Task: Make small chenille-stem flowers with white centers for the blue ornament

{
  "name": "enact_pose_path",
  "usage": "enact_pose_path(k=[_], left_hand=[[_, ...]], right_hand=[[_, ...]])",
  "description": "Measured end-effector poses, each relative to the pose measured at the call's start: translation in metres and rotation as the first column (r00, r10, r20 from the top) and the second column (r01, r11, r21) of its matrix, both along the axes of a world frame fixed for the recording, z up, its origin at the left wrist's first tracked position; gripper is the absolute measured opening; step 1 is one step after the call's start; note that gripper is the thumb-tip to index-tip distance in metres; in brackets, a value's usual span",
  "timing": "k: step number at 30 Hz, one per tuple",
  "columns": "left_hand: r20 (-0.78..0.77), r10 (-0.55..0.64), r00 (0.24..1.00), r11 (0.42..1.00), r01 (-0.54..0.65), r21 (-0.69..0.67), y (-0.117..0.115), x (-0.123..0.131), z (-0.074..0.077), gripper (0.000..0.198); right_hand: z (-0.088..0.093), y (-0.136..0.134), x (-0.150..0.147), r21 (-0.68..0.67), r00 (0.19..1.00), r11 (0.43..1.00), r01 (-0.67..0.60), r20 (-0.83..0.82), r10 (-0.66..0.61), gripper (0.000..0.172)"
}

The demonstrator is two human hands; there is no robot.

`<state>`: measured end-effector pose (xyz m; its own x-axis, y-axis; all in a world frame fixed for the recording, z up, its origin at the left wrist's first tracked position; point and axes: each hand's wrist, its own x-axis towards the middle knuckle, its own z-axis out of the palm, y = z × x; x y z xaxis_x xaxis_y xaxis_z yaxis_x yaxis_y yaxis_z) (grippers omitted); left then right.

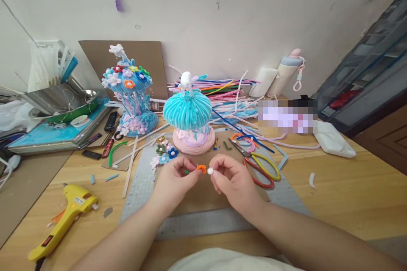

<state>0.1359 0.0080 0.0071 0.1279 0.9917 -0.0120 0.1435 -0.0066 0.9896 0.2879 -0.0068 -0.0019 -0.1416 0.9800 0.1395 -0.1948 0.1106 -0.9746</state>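
Between the thumb and fingers of my left hand [178, 178] is an orange pipe-cleaner flower [202, 169]. My right hand [233, 184] pinches a small round white piece [210, 171] just right of the flower, with a slight gap between them. Behind both hands stands a turquoise pipe-cleaner dome [187, 110] on a pink coiled base [193, 146]. Several small fuzzy flowers [163, 158] in blue, green and pale pink lie left of that base. Scissors [260, 167] with red and yellow handles rest beyond my right hand.
A yellow hot glue gun [68, 211] lies at the left. Further back is a flower-covered blue pipe-cleaner piece [129, 84]. Loose pipe cleaners [229, 106] are heaped by the wall. A grey cutting mat [203, 224] lies under my hands, and a bottle [288, 74] leans at the back right.
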Motion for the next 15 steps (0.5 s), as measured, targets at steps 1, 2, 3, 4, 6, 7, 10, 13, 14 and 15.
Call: enact_pose_path(k=[1, 2, 3, 4, 6, 7, 10, 13, 14, 15], left_hand=[[0.119, 0.014, 0.993, 0.999, -0.008, -0.052, -0.005, 0.002, 0.000, 0.023], [0.217, 0.022, 0.976, 0.995, 0.001, -0.102, -0.009, 0.004, -0.001, 0.025], [0.294, 0.026, 0.955, 0.990, 0.017, -0.143, -0.012, 0.005, -0.001, 0.026], [0.348, 0.024, 0.937, 0.984, 0.038, -0.172, -0.014, 0.005, -0.002, 0.027], [0.401, 0.000, 0.916, 0.977, 0.085, -0.195, -0.016, 0.004, -0.004, 0.027], [0.408, -0.017, 0.913, 0.975, 0.105, -0.195, -0.016, 0.002, -0.004, 0.027], [0.411, -0.071, 0.909, 0.968, 0.162, -0.190, -0.016, -0.003, -0.006, 0.023], [0.430, -0.096, 0.898, 0.965, 0.190, -0.182, -0.016, -0.005, -0.006, 0.021], [0.439, -0.095, 0.893, 0.965, 0.192, -0.181, -0.016, -0.006, -0.006, 0.021], [0.448, -0.096, 0.889, 0.963, 0.196, -0.183, -0.016, -0.006, -0.005, 0.024]], right_hand=[[0.001, -0.003, -0.002, 0.040, 1.000, 0.999, -0.023, 0.003, 0.023, 0.008], [0.002, -0.006, -0.003, 0.078, 0.999, 0.996, -0.042, 0.005, 0.042, 0.009], [0.002, -0.008, -0.004, 0.114, 0.998, 0.992, -0.057, 0.006, 0.057, 0.010], [0.001, -0.009, -0.005, 0.142, 0.997, 0.987, -0.074, 0.008, 0.073, 0.010], [-0.002, -0.010, -0.006, 0.165, 0.995, 0.981, -0.103, 0.013, 0.102, 0.010], [-0.003, -0.010, -0.006, 0.162, 0.994, 0.981, -0.110, 0.019, 0.109, 0.010], [-0.008, -0.009, -0.004, 0.116, 0.994, 0.987, -0.107, 0.020, 0.105, 0.010], [-0.010, -0.008, -0.002, 0.076, 0.994, 0.991, -0.106, -0.009, 0.107, 0.008], [-0.009, -0.008, -0.002, 0.069, 0.994, 0.992, -0.107, -0.018, 0.109, 0.008], [-0.009, -0.008, -0.002, 0.062, 0.993, 0.992, -0.111, -0.028, 0.113, 0.008]])
